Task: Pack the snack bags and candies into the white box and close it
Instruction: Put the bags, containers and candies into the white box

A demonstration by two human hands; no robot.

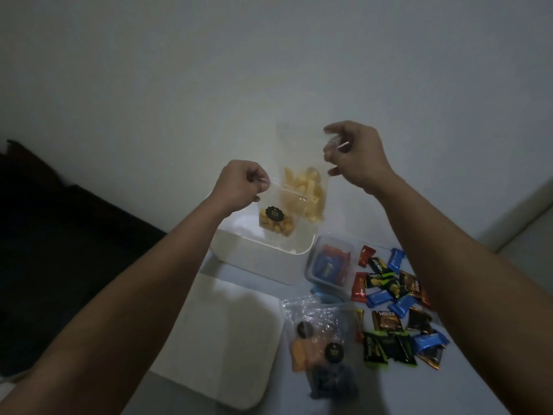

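My left hand [239,187] pinches the top of a small clear snack bag [275,223] of golden-brown pieces with a black round label. My right hand [350,154] pinches the top of a larger clear snack bag [308,196] of pale yellow sticks. Both bags hang above the open white box [260,259]. The box's white lid [221,339] lies flat in front of it. More clear snack bags [320,345] lie right of the lid. Several wrapped candies [395,307] in red, blue, green and orange are scattered at the right.
A clear plastic container [329,265] with red and blue packs stands right of the white box. A dark piece of furniture [59,250] fills the left. A pale wall rises behind the table.
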